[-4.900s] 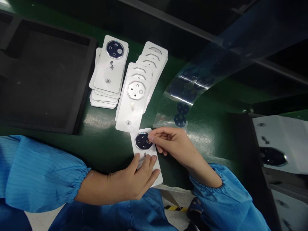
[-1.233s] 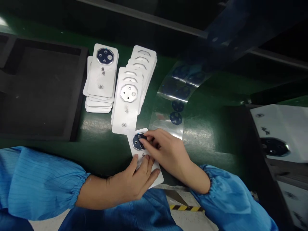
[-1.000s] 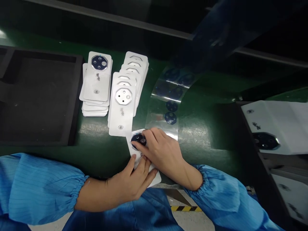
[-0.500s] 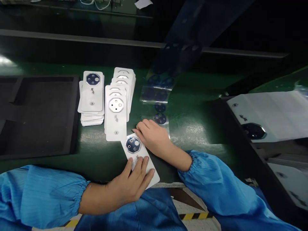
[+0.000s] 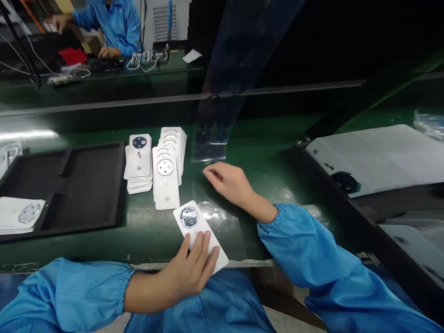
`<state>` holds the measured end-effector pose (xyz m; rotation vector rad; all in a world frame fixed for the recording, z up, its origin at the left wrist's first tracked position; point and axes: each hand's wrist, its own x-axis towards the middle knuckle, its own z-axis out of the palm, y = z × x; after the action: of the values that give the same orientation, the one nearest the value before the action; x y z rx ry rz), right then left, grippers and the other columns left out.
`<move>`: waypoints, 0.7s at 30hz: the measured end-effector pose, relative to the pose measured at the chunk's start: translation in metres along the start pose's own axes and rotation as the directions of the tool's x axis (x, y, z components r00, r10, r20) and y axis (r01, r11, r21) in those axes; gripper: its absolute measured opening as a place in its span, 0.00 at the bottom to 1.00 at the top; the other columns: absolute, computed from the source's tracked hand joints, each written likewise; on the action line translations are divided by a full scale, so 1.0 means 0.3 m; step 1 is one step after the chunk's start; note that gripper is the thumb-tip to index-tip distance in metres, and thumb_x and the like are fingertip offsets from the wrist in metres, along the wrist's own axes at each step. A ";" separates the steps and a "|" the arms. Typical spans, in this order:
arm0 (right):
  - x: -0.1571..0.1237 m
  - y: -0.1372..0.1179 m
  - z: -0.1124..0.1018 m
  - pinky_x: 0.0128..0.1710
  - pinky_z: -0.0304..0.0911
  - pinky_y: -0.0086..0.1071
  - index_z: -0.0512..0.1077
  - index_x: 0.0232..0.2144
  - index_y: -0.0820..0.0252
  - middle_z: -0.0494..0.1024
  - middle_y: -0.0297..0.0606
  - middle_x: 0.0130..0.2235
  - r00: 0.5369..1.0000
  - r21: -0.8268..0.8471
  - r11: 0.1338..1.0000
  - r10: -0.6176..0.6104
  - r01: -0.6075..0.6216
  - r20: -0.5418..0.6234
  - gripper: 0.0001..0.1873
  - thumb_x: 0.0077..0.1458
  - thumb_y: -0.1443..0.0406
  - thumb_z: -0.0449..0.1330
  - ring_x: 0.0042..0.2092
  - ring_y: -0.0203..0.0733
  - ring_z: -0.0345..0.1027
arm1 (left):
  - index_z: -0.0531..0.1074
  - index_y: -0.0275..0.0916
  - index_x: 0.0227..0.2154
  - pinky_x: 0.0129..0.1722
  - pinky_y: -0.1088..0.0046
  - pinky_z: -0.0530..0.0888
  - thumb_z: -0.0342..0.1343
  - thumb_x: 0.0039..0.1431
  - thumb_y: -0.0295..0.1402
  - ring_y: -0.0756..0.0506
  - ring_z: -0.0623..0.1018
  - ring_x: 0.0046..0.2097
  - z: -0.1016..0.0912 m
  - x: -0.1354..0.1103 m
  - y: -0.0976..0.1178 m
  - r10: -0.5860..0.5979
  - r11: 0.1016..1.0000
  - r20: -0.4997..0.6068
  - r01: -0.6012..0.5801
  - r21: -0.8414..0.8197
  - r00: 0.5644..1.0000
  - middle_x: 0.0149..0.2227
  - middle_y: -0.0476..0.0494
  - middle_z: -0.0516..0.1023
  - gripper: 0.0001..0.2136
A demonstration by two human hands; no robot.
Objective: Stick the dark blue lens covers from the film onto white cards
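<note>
A white phone back panel (image 5: 215, 259) lies tilted near the table's front edge, its round dark camera area (image 5: 189, 217) facing up. My left hand (image 5: 189, 268) holds this panel down, fingers spread across its lower half. To the upper right, my right hand (image 5: 231, 182) is off the panel with thumb and forefinger pinched together. Its fingertips are just below the lower end of a clear film strip (image 5: 210, 150) carrying dark round stickers; what is between them, if anything, is too small to make out. Below that hand, shiny clear film (image 5: 222, 219) lies on the green table.
Two stacks of white panels, one with a dark camera area on top (image 5: 139, 159) and one with a white one (image 5: 167, 187), stand beyond the held panel. A black tray (image 5: 93, 185) is at left, a black box with panels (image 5: 347, 210) at right. A co-worker's blue sleeve (image 5: 130, 23) shows behind.
My right hand has moved away from the panel, up toward the strip's end. The left hand stays on the panel. The view has tilted up, bringing the co-worker and more of the tray into sight.
</note>
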<state>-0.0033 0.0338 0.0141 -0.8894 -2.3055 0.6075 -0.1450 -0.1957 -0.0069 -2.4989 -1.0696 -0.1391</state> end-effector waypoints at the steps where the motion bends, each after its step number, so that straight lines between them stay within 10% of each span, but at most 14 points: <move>1: 0.009 0.024 -0.020 0.41 0.68 0.37 0.77 0.39 0.59 0.81 0.41 0.37 0.993 -0.019 0.998 0.056 -0.059 -0.108 0.13 0.67 0.60 0.54 0.38 0.44 0.75 | 0.68 0.29 0.59 0.51 0.51 0.74 0.53 0.67 0.33 0.31 0.75 0.58 -0.011 -0.008 0.006 0.015 1.000 0.009 -0.015 -0.015 1.000 0.56 0.25 0.75 0.20; 4: 0.021 0.111 -0.059 0.49 0.69 0.42 0.77 0.45 0.59 0.82 0.43 0.45 0.987 -0.032 0.998 0.042 -0.048 -0.157 0.15 0.67 0.61 0.52 0.49 0.50 0.75 | 0.71 0.32 0.57 0.52 0.53 0.74 0.52 0.68 0.35 0.32 0.75 0.58 -0.071 -0.044 0.021 0.055 0.996 -0.004 -0.055 -0.074 0.998 0.55 0.29 0.76 0.19; 9: 0.001 0.210 -0.030 0.65 0.53 0.55 0.63 0.65 0.59 0.62 0.47 0.68 0.963 -0.203 0.965 -0.112 0.164 0.245 0.27 0.69 0.57 0.47 0.70 0.57 0.51 | 0.75 0.41 0.52 0.52 0.62 0.76 0.53 0.69 0.34 0.41 0.75 0.56 -0.248 -0.096 -0.023 0.222 0.966 0.001 -0.220 -0.132 0.975 0.57 0.43 0.76 0.12; 12: -0.008 0.216 -0.008 0.65 0.50 0.58 0.58 0.68 0.55 0.63 0.45 0.68 0.951 -0.273 0.941 -0.118 0.199 0.286 0.28 0.71 0.56 0.45 0.69 0.56 0.54 | 0.77 0.37 0.46 0.58 0.57 0.73 0.50 0.69 0.27 0.40 0.73 0.61 -0.314 -0.121 -0.151 0.118 0.982 -0.117 -0.134 -0.135 0.986 0.56 0.40 0.77 0.11; 15: -0.013 0.195 -0.010 0.64 0.50 0.58 0.67 0.62 0.53 0.76 0.45 0.58 0.960 -0.335 0.908 -0.192 0.253 0.203 0.22 0.70 0.58 0.50 0.60 0.55 0.65 | 0.74 0.32 0.51 0.58 0.53 0.75 0.48 0.68 0.24 0.35 0.71 0.63 -0.282 -0.154 -0.362 -0.068 0.998 -0.272 0.070 0.000 0.960 0.56 0.32 0.77 0.14; 18: -0.019 0.169 -0.020 0.59 0.55 0.54 0.76 0.50 0.57 0.79 0.48 0.50 0.943 -0.423 0.843 -0.305 0.332 0.131 0.14 0.68 0.62 0.54 0.53 0.54 0.68 | 0.74 0.36 0.52 0.60 0.58 0.74 0.45 0.68 0.22 0.41 0.73 0.62 -0.172 -0.177 -0.569 -0.412 0.894 -0.248 0.441 0.077 0.877 0.55 0.38 0.78 0.16; 21: -0.027 0.161 -0.024 0.53 0.60 0.48 0.79 0.42 0.59 0.77 0.51 0.49 0.935 -0.436 0.829 -0.335 0.351 0.116 0.13 0.67 0.64 0.54 0.51 0.54 0.67 | 0.74 0.31 0.52 0.59 0.55 0.75 0.38 0.67 0.21 0.39 0.75 0.60 -0.047 -0.178 -0.683 -0.526 0.823 -0.192 0.553 0.133 0.829 0.55 0.31 0.77 0.21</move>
<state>0.0276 0.0619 -0.0121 -0.6275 -2.6019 -0.0802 -0.3270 -0.1107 0.0612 -1.9245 -1.6225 -0.3657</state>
